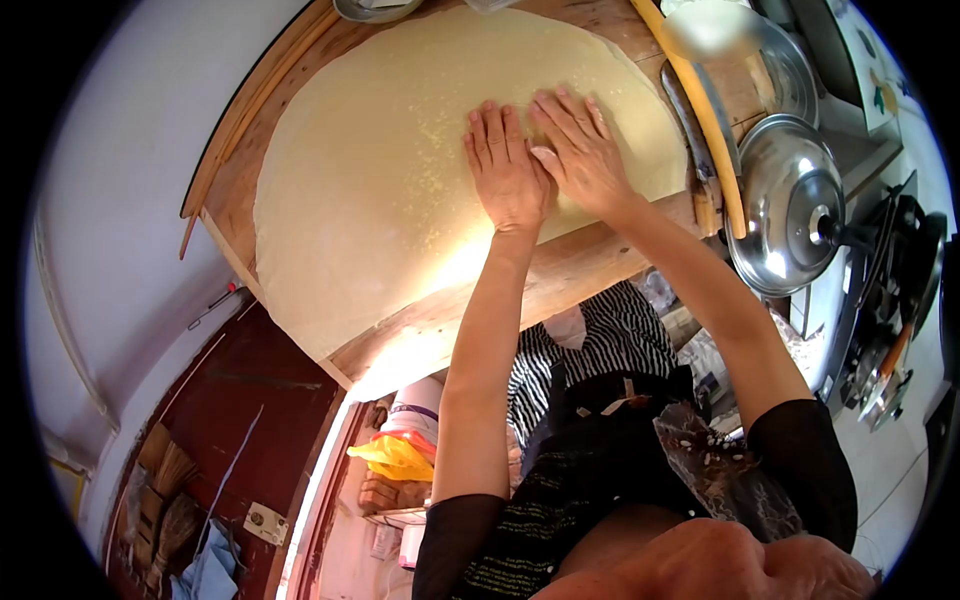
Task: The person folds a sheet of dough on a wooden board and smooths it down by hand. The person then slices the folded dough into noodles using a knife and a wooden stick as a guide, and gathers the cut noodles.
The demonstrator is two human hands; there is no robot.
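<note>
A large, thin sheet of pale yellow dough (340, 190) is spread over the wooden board (570, 265), with coarse yellow flour scattered on its middle. Both palms lie flat on the dough, right of its centre. My left hand (508, 170) has its fingers stretched toward the far edge and a little apart. Close beside it, almost touching at the thumbs, my right hand (582, 150) rests with fingers extended and some flour on them. Neither hand holds anything.
Right of the dough lie a knife (690, 130) and a long wooden rolling pin (705, 120). Beyond them are a shiny metal lid (785, 200) and a stove with pans (900, 300). A metal bowl (375, 8) stands at the far edge; thin sticks (240, 120) lie left.
</note>
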